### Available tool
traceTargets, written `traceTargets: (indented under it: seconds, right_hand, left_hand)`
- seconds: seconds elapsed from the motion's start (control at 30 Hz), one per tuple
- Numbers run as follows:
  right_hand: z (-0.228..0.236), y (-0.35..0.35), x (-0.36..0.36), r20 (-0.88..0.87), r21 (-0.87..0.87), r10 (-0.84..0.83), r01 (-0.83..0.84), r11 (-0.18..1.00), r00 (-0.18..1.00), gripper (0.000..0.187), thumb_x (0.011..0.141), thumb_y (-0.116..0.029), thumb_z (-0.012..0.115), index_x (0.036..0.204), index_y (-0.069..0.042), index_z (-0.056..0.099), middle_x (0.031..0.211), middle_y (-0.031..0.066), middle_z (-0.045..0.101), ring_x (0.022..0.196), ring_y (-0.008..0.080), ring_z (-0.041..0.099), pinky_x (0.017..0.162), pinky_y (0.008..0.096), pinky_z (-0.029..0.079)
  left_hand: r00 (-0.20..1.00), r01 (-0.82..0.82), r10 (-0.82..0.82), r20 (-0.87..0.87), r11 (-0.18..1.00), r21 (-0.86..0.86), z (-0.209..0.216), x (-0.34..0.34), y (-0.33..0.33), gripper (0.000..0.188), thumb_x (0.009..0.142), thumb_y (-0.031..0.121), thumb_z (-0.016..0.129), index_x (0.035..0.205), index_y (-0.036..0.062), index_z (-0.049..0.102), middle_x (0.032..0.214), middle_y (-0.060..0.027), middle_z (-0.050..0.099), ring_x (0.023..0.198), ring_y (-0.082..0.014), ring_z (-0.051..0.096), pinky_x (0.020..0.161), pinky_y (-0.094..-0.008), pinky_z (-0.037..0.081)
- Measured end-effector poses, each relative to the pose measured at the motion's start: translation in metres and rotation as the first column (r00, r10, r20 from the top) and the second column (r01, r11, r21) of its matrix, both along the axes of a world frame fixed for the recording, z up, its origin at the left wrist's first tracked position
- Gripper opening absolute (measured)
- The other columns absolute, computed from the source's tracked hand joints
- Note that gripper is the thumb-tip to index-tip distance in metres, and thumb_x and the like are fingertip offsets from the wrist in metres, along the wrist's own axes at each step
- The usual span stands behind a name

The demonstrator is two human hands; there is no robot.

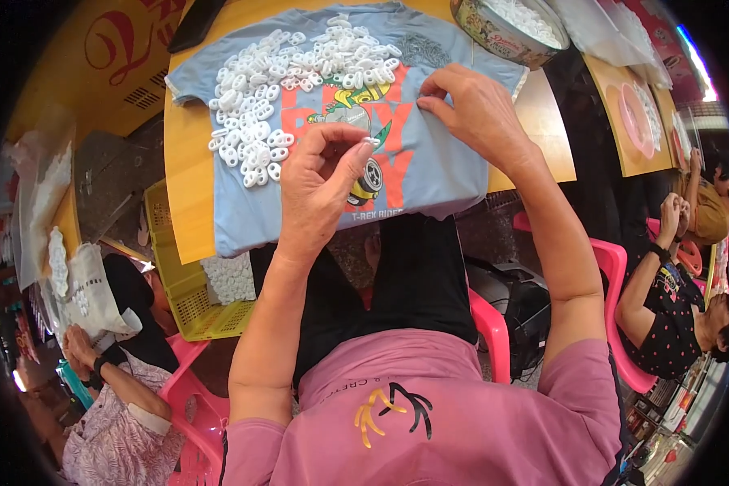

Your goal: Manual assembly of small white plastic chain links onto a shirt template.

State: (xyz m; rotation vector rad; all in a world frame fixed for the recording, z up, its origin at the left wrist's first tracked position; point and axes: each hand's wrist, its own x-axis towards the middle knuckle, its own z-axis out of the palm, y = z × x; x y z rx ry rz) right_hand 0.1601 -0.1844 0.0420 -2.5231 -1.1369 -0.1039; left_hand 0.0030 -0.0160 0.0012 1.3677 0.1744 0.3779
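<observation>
The person's left hand (320,182) is pinching one small white plastic piece (370,141) between thumb and index fingertip, the other fingers curling in behind, and is holding it up above the printed front of a blue-grey T-shirt (247,215) that is covering much of a yellow table (188,178). The right hand (479,117) is hovering over the shirt's right side, its thumb and forefinger standing close to each other; whether they are gripping something tiny or nothing at all, I cannot tell. A loose heap of white two-holed plastic pieces (251,134) is lying across the left and upper part of the shirt, well clear of the right hand, while a small pile of fine dark-grey bits (424,50), metallic by the look of them, is sitting just beyond the right fingers. A round patterned tin (490,39) is standing at the upper right, holding more white pieces. Judging from this layout, the step in hand is the handling of a single white piece: it is already sitting apart from the heap, and the two hands are facing each other across the print. The next move is probably calling for a steady left pinch and fine fingertip work from the right, since a piece this small is likely slipping or turning easily.
</observation>
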Motion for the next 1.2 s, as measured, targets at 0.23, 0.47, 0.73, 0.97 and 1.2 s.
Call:
traceTargets:
  seconds: [0.23,0.47,0.73,0.97,1.2]
  right_hand:
    - [-0.001,-0.002,0.003,-0.107,0.027,-0.027,0.03,0.999,0.994,0.017,0.087,-0.015,0.062,0.098,-0.003,0.067,0.093,0.0144,0.067,0.084,0.033,0.063,0.077,0.0388,0.049]
    - [-0.005,-0.005,0.007,-0.056,0.181,-0.058,0.067,0.981,0.997,0.019,0.087,-0.014,0.062,0.1,-0.002,0.067,0.09,0.0154,0.067,0.081,0.0319,0.063,0.075,0.0381,0.049]
    - [-0.002,-0.011,0.007,-0.03,0.064,0.015,-0.013,0.998,0.999,0.019,0.086,-0.017,0.065,0.096,0.0,0.066,0.09,0.0146,0.067,0.078,0.0304,0.062,0.072,0.0368,0.049]
    - [0.004,-0.011,0.011,-0.094,0.08,-0.055,0.063,0.995,0.994,0.02,0.086,-0.018,0.066,0.093,0.001,0.066,0.088,0.016,0.067,0.08,0.0317,0.064,0.071,0.0378,0.048]
    - [0.001,-0.003,0.018,-0.086,-0.003,-0.077,0.077,0.997,0.993,0.023,0.085,-0.021,0.067,0.094,0.0,0.067,0.084,0.0167,0.068,0.078,0.0319,0.065,0.071,0.0384,0.048]
  left_hand:
    - [1.0,0.013,-0.013,0.025,1.0,-0.007,0.0,0.002,0.0,0.014,0.091,0.005,0.065,0.104,0.0013,0.061,0.092,-0.0015,0.064,0.079,-0.0056,0.06,0.07,-0.0198,0.048]
    - [0.999,0.022,-0.019,0.03,0.997,-0.074,0.002,0.001,0.0,0.013,0.092,0.004,0.064,0.104,0.0002,0.061,0.093,-0.0037,0.065,0.08,-0.0084,0.064,0.07,-0.0221,0.051]
    - [1.0,0.028,-0.026,0.017,0.995,-0.091,0.003,0.0,0.0,0.015,0.092,0.004,0.064,0.105,0.0001,0.06,0.092,-0.0041,0.066,0.078,-0.0089,0.064,0.07,-0.0221,0.052]
    - [0.999,0.028,-0.026,0.022,0.997,-0.077,0.003,0.0,0.0,0.015,0.092,0.004,0.064,0.106,0.0001,0.06,0.089,-0.0047,0.065,0.075,-0.009,0.063,0.068,-0.022,0.051]
    - [0.998,0.057,-0.05,0.047,0.987,-0.153,0.001,0.001,0.001,0.014,0.092,0.003,0.063,0.105,0.0,0.06,0.086,-0.0049,0.065,0.073,-0.0091,0.063,0.064,-0.0217,0.05]
